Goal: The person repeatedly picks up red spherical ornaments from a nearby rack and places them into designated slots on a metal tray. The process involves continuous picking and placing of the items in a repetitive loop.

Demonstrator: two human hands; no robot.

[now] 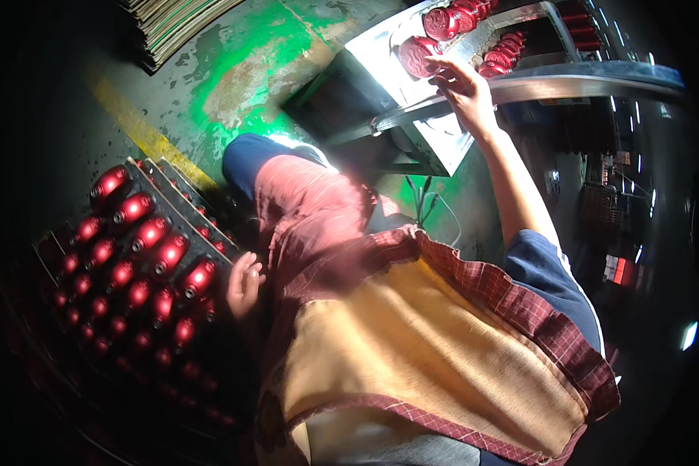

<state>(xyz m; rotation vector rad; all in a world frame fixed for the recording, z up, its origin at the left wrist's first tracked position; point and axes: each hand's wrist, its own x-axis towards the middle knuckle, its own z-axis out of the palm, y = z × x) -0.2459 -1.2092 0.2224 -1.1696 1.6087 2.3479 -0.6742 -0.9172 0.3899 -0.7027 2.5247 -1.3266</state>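
Observation:
At the upper right, my right hand [461,87] reaches over a metal rail [520,88]. Its bent fingertips meet the edge of a glossy red bottle-shaped piece [416,57], whose round, patterned end faces me. That piece lies on a bright metal tray [379,48] beside more red pieces [452,20]. My left hand [246,283] hangs low at the left with fingers loosely bent and apart, holding nothing. Close by it, many similar red pieces [171,252] with short dark necks sit in rows in a dark divided crate [180,193].
A dark metal stand [342,101] carries the tray. Black cables [426,198] rise beneath it. Stacked flat sheets [180,25] lie at the top left, near a yellow floor line [136,128]. My checked apron [435,334] covers my lap.

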